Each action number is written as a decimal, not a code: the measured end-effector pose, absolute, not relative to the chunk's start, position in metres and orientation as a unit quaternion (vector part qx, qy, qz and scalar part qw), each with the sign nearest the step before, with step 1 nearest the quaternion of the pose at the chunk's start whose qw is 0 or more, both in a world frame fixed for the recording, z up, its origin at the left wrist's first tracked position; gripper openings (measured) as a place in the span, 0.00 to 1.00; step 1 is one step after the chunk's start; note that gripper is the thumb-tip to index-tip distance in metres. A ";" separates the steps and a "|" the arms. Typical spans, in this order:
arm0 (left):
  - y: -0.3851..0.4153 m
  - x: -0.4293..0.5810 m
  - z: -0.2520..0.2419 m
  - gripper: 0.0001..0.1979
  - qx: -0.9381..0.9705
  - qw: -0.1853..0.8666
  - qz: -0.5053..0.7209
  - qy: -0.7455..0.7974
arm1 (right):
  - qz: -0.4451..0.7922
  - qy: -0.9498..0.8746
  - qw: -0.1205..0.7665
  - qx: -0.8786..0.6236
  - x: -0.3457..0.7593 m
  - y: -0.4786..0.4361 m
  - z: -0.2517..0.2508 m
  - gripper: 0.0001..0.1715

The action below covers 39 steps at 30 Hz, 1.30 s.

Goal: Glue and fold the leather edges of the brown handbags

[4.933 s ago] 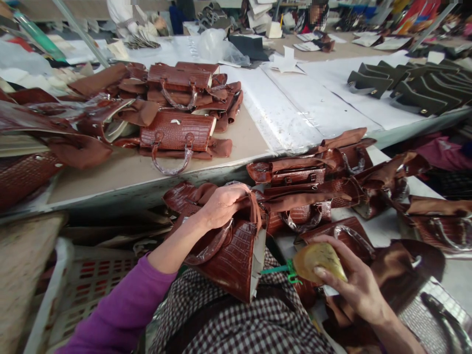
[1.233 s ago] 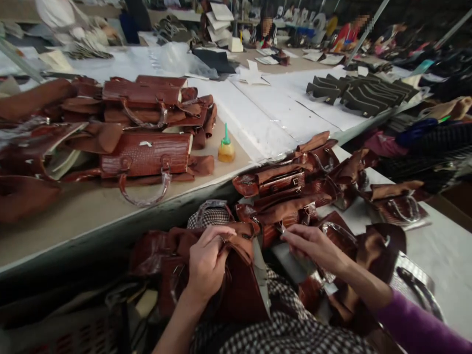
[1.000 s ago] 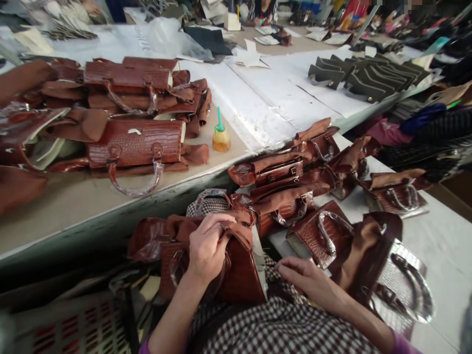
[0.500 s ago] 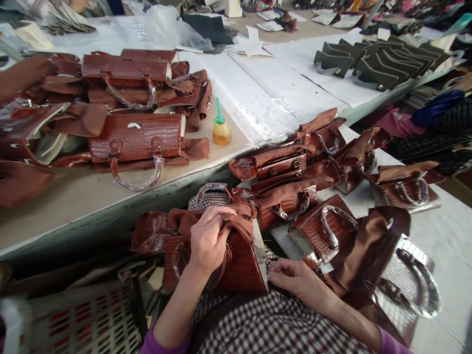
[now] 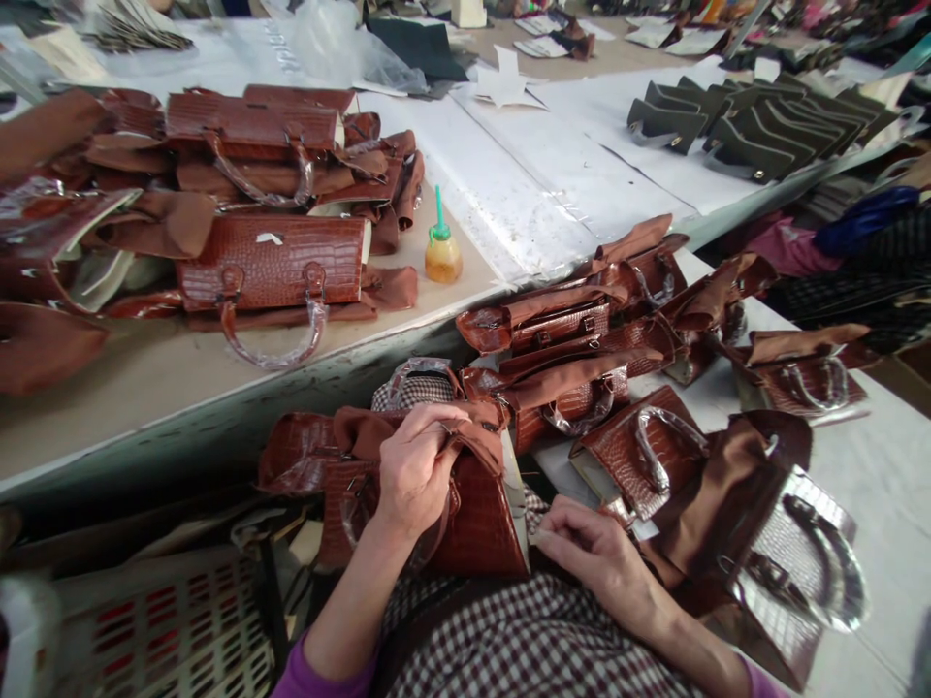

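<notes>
Left hand (image 5: pixel 416 472) pinching brown handbag (image 5: pixel 472 514) top, right hand (image 5: pixel 593 553) curled against its side

handbag (image 5: pixel 476 514) | brown croc-embossed | upright on lap | top flap folded

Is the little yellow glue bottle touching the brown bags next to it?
Apart. The head view shows bare tabletop between the glue bottle and the nearest brown bags.
</notes>
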State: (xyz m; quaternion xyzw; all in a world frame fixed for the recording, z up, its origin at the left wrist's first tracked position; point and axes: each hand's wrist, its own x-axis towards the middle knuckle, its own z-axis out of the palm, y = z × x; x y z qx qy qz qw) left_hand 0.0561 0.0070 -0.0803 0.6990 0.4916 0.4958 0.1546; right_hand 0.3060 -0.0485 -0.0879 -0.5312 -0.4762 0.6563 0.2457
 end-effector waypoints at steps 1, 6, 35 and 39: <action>0.007 0.056 -0.081 0.08 0.697 0.157 0.496 0.493 | 0.666 -0.456 0.247 -0.537 0.307 -0.048 -0.088 0.20; 0.007 0.056 -0.081 0.09 0.692 0.166 0.505 0.488 | 0.702 -0.380 0.257 -0.545 0.311 -0.043 -0.086 0.25; 0.000 0.041 -0.080 0.10 0.689 0.120 0.528 0.482 | 0.374 -0.751 0.217 -0.499 0.130 0.216 -0.101 0.10; -0.001 0.041 -0.088 0.11 0.687 0.135 0.527 0.482 | 0.304 -0.783 0.187 -0.510 0.125 0.217 -0.105 0.08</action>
